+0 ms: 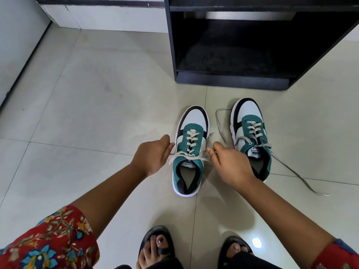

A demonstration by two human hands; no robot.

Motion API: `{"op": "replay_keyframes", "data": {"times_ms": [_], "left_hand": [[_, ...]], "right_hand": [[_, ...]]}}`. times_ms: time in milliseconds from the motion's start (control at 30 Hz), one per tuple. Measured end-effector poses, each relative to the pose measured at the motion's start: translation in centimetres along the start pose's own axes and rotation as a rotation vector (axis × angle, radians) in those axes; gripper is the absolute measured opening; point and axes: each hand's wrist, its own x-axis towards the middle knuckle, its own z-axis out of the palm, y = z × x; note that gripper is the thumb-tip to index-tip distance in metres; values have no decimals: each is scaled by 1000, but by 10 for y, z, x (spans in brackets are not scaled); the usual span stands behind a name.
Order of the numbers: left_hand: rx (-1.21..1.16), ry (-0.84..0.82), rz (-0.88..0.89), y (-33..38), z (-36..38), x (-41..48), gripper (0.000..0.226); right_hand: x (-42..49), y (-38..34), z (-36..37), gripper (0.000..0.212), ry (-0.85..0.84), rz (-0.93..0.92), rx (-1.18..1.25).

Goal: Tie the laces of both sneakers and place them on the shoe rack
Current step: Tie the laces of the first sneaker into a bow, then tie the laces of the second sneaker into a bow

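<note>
Between the two hands stands the near sneaker (189,152) on the tiled floor (87,113), toe pointing away from the person. The left hand (153,155) is just left of it, fingers curled, and pinches one end of its white lace (175,155) between thumb and fingers. The right hand (230,165) is just right of it, also curled shut, and holds the other end of the same lace near the top eyelets. The lace runs crossed over the tongue, from one hand to the other.

Behind the right hand, and partly hidden by it at the heel, stands the second sneaker (250,133). Its grey lace (291,171) is untied: one end loops on the floor between the two sneakers, the other trails away to the right of the right hand.

Beyond both sneakers, well apart from the hands, stands the dark rack (229,80), its low shelf open toward the person. Nothing stands between the sneakers and the rack.

Below the hands are the person's feet in black sandals (157,243), and floral red sleeves (54,241) cover the upper arms.
</note>
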Motion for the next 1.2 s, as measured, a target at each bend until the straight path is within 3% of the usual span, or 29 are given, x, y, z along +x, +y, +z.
{"op": "replay_keyframes", "data": {"times_ms": [67,100,200,233,300,333,467,667,767,867,933,967,1067,1200], "left_hand": [[-120,-31,-164,9,3,-1,35],[-264,-49,-299,12,5,0,33],[-988,-209,-895,20,-7,5,26],[-1097,-260,-985,20,-10,4,28],[-1130,-295,-1011,23,-13,-1,37],[-1149,-294,-998,25,-12,-4,41],[-1162,-318,-900,44,-11,-2,37],[-1099,-269,-886,36,-40,23,42],[-998,-246,-886,34,-39,29,48],[-629,47,-630,46,-32,32,65],[-449,225,-374,60,-34,35,57],[-421,234,-275,68,-33,39,50],[-422,19,-64,96,-21,55,39],[-407,-275,42,133,1,76,38]], "right_hand": [[-2,-3,5,24,-52,64,89],[-3,-4,8,28,-93,145,259],[-4,-6,13,18,-179,474,1026],[-4,-6,12,23,-170,534,1147],[-6,-5,14,58,-139,531,1150],[-6,-6,15,66,-140,509,1138],[3,-22,13,62,-256,512,1328],[32,-34,9,67,-292,474,1302],[29,-30,-1,58,-280,436,1204],[7,-13,-11,40,-129,394,1033],[-12,2,-23,24,74,337,1007],[-20,11,-30,22,181,330,988],[-34,42,-47,21,439,393,872],[-33,84,-38,32,447,550,926]]}}
